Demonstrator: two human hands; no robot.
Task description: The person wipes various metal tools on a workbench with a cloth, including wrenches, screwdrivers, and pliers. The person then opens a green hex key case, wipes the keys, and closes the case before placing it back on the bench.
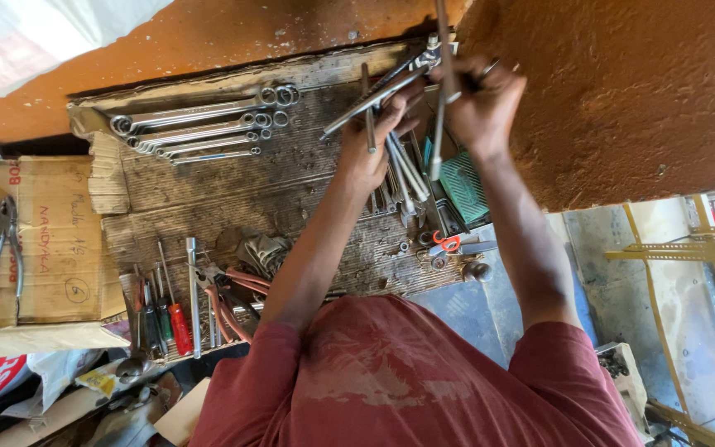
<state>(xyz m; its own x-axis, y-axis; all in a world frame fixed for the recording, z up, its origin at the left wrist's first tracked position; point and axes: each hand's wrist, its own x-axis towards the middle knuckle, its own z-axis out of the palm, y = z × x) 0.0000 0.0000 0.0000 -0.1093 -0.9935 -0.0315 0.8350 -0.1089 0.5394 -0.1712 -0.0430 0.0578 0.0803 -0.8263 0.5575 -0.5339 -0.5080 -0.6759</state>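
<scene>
My left hand (367, 145) is closed around a bundle of long metal spanners (374, 99) that fan out above and below the fist. Close beside it on the right, my right hand (480, 103) grips a thin long metal bar (440, 124) held almost upright. Both hands are raised over the far end of a worn wooden board (208, 199) covered with tools. More loose spanners (407, 178) lie under the hands, partly hidden by them. My red shirt fills the bottom of the view.
A row of ring spanners (200, 128) lies on the board's left part. Screwdrivers (171, 319) and red-handled pliers (229, 302) sit near its front edge. Pliers (6, 248) rest on a cardboard box (59, 240). A green ribbed object (465, 190), orange-handled scissors (448, 242), a rough orange wall (622, 91).
</scene>
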